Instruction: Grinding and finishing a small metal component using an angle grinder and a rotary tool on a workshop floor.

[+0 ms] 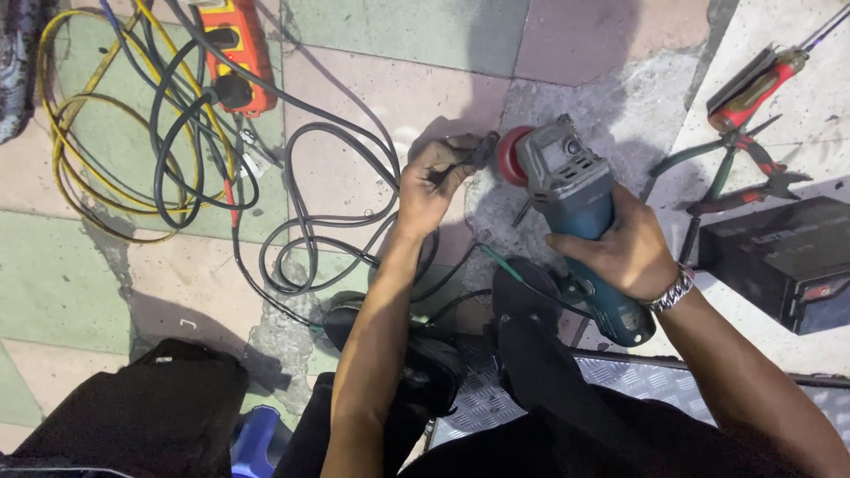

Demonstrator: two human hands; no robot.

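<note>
Right, the right hand (627,252) is wrapped around the body of a blue and grey angle grinder (575,212), fingers closed on it, holding it above the tiled floor (372,97). The grinder's head points away from the person, red disc (512,155) at the front end. The left hand (429,190) is closed on a small dark tool (478,152), probably a spanner; its tip sits right against the red disc. A metal bracelet (673,292) is on the right wrist.

Left of the hands: a black cable (305,221) lies looped on the floor, a yellow cable (80,150) coiled further out, both near an orange extension socket (237,53). To the right: a red-handled screwdriver (753,88), pliers (739,173), and a black box (779,257) just below them. A chequer plate (620,381) lies under the person's legs.
</note>
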